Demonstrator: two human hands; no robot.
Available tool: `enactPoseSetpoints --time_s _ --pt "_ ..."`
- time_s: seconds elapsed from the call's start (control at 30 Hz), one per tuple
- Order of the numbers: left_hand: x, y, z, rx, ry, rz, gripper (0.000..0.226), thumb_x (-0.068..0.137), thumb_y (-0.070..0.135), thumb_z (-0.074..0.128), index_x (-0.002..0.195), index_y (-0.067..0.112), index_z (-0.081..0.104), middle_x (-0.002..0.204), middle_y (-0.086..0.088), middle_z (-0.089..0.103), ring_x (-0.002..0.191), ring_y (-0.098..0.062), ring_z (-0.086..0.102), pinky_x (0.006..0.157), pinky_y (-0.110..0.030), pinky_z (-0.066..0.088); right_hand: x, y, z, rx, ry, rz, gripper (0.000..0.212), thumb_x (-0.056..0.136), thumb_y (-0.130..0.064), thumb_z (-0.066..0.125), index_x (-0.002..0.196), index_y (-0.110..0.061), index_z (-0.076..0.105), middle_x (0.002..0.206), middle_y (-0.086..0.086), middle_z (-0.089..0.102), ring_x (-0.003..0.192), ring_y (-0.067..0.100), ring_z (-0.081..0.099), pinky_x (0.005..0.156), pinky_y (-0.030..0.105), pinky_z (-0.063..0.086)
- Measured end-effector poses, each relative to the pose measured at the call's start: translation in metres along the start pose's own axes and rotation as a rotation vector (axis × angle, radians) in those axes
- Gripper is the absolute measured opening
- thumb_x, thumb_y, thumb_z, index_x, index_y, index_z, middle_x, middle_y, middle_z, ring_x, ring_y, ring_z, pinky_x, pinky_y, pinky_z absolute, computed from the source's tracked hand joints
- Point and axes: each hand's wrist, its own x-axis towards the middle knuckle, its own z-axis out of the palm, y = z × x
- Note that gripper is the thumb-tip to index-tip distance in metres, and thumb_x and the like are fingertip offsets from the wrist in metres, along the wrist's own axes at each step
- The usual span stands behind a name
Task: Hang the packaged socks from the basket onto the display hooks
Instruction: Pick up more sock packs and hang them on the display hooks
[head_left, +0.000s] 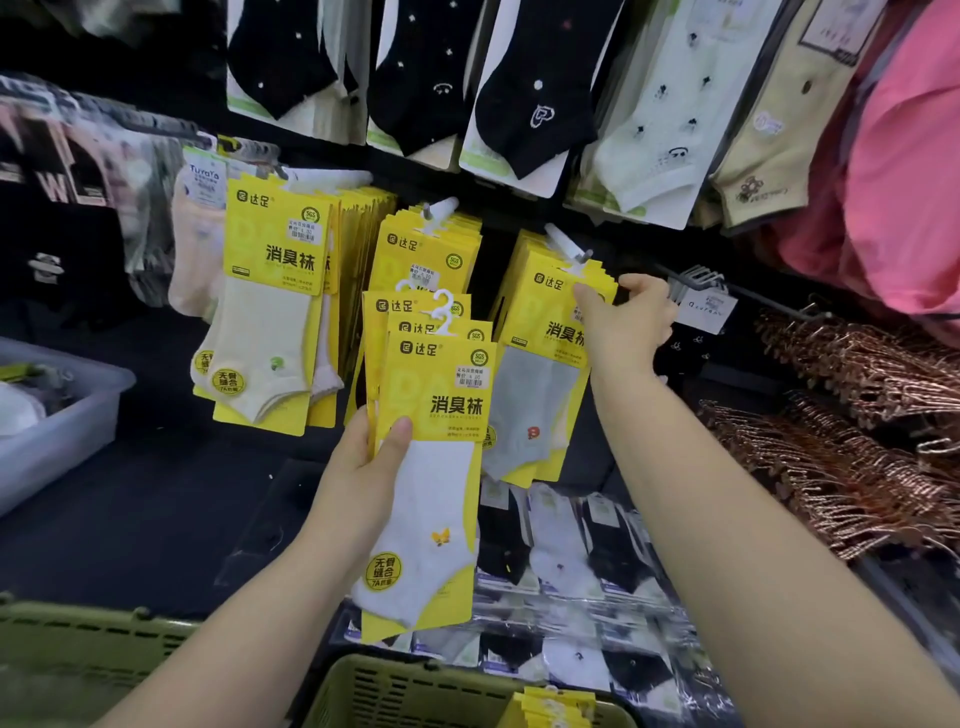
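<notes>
Fingers (396, 435) of the left hand (358, 467) gripped three fanned sock packs (434, 467). Over at the hook (569, 248), the right hand (623, 325) pinched the hung stack (540, 338) near its top; more lay in the basket (374, 691).

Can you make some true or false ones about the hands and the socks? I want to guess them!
1. The left hand holds a few yellow sock packs. True.
2. The right hand is down in the green basket. False: it grips the hanging packs up by a hook.
3. The front pack in the left hand shows a black sock. False: the sock is white with a small yellow butterfly.
4. Some spare packs lie in the green basket. True.
</notes>
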Motion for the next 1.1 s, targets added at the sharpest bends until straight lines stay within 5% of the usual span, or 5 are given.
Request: enactPoseSetpoints --time_s 0.2,0.47,0.6,0.83,1.1 --pt "-0.003 -0.001 0.008 -0.045 -0.059 -0.018 0.022 0.094 0.033 0.053 0.115 0.035 0.059 0.109 0.009 0.071 0.101 -0.013 0.068 0.089 -0.042 0.053 -0.082 0.013 -0.011 0.160 -0.580 -0.116 0.024 0.081 -0.042 0.070 0.089 -0.031 0.050 0.093 -0.008 0.054 0.081 0.006 0.055 0.060 0.007 0.040" --pt "-0.007 -0.010 0.015 -0.080 -0.068 -0.063 0.022 0.100 0.029 0.043 0.113 0.034 0.060 0.109 0.013 0.071 0.101 -0.005 0.066 0.076 -0.020 0.054 -0.062 0.029 -0.030 0.160 -0.681 -0.029 0.024 0.083 -0.014 0.073 0.095 -0.033 0.063 0.109 -0.011 0.062 0.058 -0.003 0.062 0.070 0.018 0.054" --pt "-0.001 -0.012 0.004 0.053 0.028 0.006 0.022 0.101 0.028 0.042 0.112 0.035 0.060 0.105 0.025 0.067 0.097 0.015 0.057 0.074 -0.009 0.042 -0.039 0.028 -0.039 0.247 -0.486 -0.018 0.021 0.089 -0.017 0.064 0.088 -0.038 0.067 0.102 -0.016 0.062 0.060 -0.007 0.057 0.069 0.015 0.051" --pt "0.003 -0.017 -0.015 0.132 0.104 0.009 0.019 0.100 0.030 0.043 0.103 0.037 0.060 0.104 0.016 0.068 0.103 -0.006 0.061 0.080 -0.028 0.045 0.007 -0.001 -0.028 0.380 -0.276 0.030 0.014 0.094 -0.020 0.055 0.088 -0.028 0.065 0.099 -0.002 0.066 0.089 0.015 0.059 0.078 0.031 0.050" --pt "0.004 -0.017 -0.018 0.153 0.087 0.007 0.024 0.100 0.034 0.043 0.096 0.048 0.061 0.101 0.019 0.069 0.103 -0.010 0.062 0.086 -0.036 0.049 0.018 -0.005 -0.002 0.201 -0.220 -0.052 0.011 0.089 -0.019 0.061 0.082 -0.021 0.069 0.071 -0.013 0.059 0.062 0.004 0.052 0.067 0.025 0.044"
